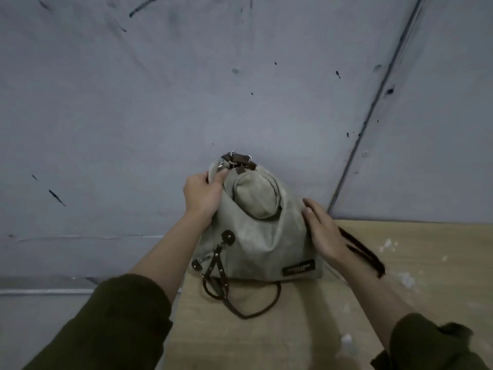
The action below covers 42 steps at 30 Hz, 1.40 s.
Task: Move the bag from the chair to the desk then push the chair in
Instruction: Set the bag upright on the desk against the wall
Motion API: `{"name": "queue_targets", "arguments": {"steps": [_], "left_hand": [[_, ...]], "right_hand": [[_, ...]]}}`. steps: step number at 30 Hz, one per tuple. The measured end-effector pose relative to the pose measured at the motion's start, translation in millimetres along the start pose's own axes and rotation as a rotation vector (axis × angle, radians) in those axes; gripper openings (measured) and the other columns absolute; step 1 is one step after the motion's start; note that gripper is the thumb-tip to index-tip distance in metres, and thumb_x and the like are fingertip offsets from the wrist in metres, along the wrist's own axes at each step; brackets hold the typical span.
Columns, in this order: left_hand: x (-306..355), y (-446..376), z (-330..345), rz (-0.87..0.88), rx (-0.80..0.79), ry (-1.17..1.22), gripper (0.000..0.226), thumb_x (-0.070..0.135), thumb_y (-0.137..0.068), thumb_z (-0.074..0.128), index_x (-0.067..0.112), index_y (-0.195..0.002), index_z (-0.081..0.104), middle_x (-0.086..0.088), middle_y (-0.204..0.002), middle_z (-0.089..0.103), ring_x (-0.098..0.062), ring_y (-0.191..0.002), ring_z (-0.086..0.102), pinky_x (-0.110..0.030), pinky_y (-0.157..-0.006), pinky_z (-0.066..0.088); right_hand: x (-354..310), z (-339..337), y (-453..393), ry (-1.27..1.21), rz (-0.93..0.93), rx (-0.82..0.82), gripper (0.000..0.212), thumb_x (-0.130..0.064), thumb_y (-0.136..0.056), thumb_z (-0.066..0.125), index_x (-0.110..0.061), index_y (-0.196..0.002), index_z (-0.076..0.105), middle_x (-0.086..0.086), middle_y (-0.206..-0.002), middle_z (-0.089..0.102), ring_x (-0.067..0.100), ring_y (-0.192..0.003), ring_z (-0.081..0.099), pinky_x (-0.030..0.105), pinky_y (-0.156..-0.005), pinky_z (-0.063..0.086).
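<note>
A beige canvas bag (253, 244) with dark brown straps stands upright on the light wooden desk (293, 337), near its left edge and leaning against the grey wall. My left hand (204, 194) pinches the bag's upper left rim just below the brown top handle. My right hand (324, 231) lies flat against the bag's right side, fingers spread. A brown strap (365, 252) trails on the desk behind my right hand. Thin cords loop out in front of the bag. The chair is out of view.
The grey wall (160, 102) rises directly behind the desk, with a corner seam (373, 102) at right. White crumbs or debris (406, 280) lie scattered on the desk's right part. The desk's left edge (173, 316) drops to a grey floor strip.
</note>
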<state>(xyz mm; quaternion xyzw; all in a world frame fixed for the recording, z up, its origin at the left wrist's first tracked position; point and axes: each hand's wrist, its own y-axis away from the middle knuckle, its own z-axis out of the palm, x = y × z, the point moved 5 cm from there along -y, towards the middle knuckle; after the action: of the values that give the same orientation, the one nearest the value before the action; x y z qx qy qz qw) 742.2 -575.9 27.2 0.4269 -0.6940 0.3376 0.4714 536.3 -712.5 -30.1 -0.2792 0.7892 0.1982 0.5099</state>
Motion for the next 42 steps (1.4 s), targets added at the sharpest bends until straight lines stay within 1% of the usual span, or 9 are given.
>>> {"name": "queue_targets", "arguments": {"steps": [5, 9, 13, 17, 20, 26, 29, 35, 42], "left_hand": [[17, 14, 8, 0.158, -0.244, -0.045, 0.032, 0.037, -0.092, 0.044, 0.021, -0.117, 0.054, 0.006, -0.110, 0.059, -0.011, -0.105, 0.054, -0.025, -0.088, 0.039], [-7, 41, -2, 0.223, -0.479, 0.072, 0.045, 0.046, -0.090, 0.038, 0.027, -0.131, 0.035, 0.015, -0.125, 0.049, 0.015, -0.109, 0.049, -0.010, -0.091, 0.041], [-61, 61, -18, 0.106, -0.568, 0.000, 0.092, 0.072, -0.070, 0.045, 0.024, -0.144, 0.018, 0.002, -0.149, 0.034, -0.009, -0.133, 0.036, -0.020, -0.106, 0.035], [-97, 84, -23, -0.009, -0.528, 0.096, 0.045, 0.034, -0.082, 0.058, 0.037, -0.122, 0.038, 0.015, -0.122, 0.052, 0.010, -0.109, 0.052, -0.008, -0.088, 0.045], [-114, 88, -27, -0.069, -0.331, 0.082, 0.028, 0.020, -0.085, 0.059, 0.040, -0.102, 0.047, 0.016, -0.102, 0.058, 0.000, -0.096, 0.057, -0.016, -0.081, 0.047], [-119, 73, -32, -0.141, 0.094, -0.274, 0.019, 0.026, -0.088, 0.054, 0.007, -0.086, 0.057, -0.011, -0.088, 0.064, -0.028, -0.085, 0.058, -0.036, -0.079, 0.046], [-119, 67, -30, -0.264, 0.085, -0.013, 0.022, 0.031, -0.085, 0.057, 0.018, -0.067, 0.051, -0.006, -0.075, 0.060, -0.033, -0.079, 0.062, -0.050, -0.069, 0.058], [-93, 62, -25, -0.312, -0.027, 0.294, 0.025, 0.017, -0.090, 0.052, 0.010, -0.067, 0.045, -0.013, -0.075, 0.055, -0.026, -0.065, 0.060, -0.028, -0.042, 0.056], [-74, 57, -52, -0.254, -0.099, 0.359, 0.025, 0.013, -0.091, 0.050, 0.012, -0.066, 0.045, -0.008, -0.070, 0.056, -0.006, -0.042, 0.063, -0.023, -0.041, 0.055]], "right_hand": [[30, -6, 29, 0.081, -0.025, 0.051, 0.065, -0.034, -0.075, 0.043, -0.019, -0.137, 0.032, 0.002, -0.142, 0.037, 0.018, -0.134, 0.029, 0.041, -0.112, 0.023], [60, 4, 52, 0.091, 0.009, -0.080, 0.083, -0.058, -0.071, 0.054, -0.044, -0.140, 0.011, -0.005, -0.153, 0.021, 0.016, -0.141, 0.020, 0.055, -0.114, 0.022], [73, 7, 66, 0.211, 0.136, 0.014, 0.095, -0.079, -0.063, 0.044, -0.045, -0.140, 0.000, -0.001, -0.158, 0.003, 0.021, -0.145, 0.000, 0.060, -0.114, 0.009], [96, -1, 74, 0.310, 0.375, 0.167, 0.106, -0.086, -0.057, 0.031, -0.036, -0.142, -0.006, 0.016, -0.157, -0.008, 0.032, -0.143, -0.012, 0.060, -0.115, 0.000], [100, 3, 74, 0.255, 0.401, 0.137, 0.103, -0.080, -0.065, 0.031, -0.025, -0.145, -0.003, 0.020, -0.156, -0.006, 0.032, -0.142, -0.016, 0.053, -0.117, -0.001], [89, 16, 56, 0.169, 0.332, 0.092, 0.067, -0.060, -0.086, 0.029, -0.019, -0.140, 0.029, 0.017, -0.153, 0.022, 0.033, -0.143, 0.002, 0.049, -0.116, 0.011], [80, 19, 52, -0.161, 0.309, 0.186, 0.055, -0.050, -0.089, 0.040, -0.021, -0.136, 0.037, 0.010, -0.143, 0.042, 0.025, -0.132, 0.037, 0.038, -0.106, 0.032], [83, 30, 32, -0.995, 0.422, 0.201, 0.058, -0.038, -0.083, 0.056, -0.019, -0.135, 0.038, 0.002, -0.125, 0.057, 0.017, -0.107, 0.056, 0.031, -0.085, 0.047], [75, 44, 30, -0.918, 0.491, 0.065, 0.048, -0.033, -0.082, 0.060, -0.014, -0.124, 0.045, 0.009, -0.125, 0.057, 0.026, -0.112, 0.057, 0.042, -0.090, 0.049]]}}
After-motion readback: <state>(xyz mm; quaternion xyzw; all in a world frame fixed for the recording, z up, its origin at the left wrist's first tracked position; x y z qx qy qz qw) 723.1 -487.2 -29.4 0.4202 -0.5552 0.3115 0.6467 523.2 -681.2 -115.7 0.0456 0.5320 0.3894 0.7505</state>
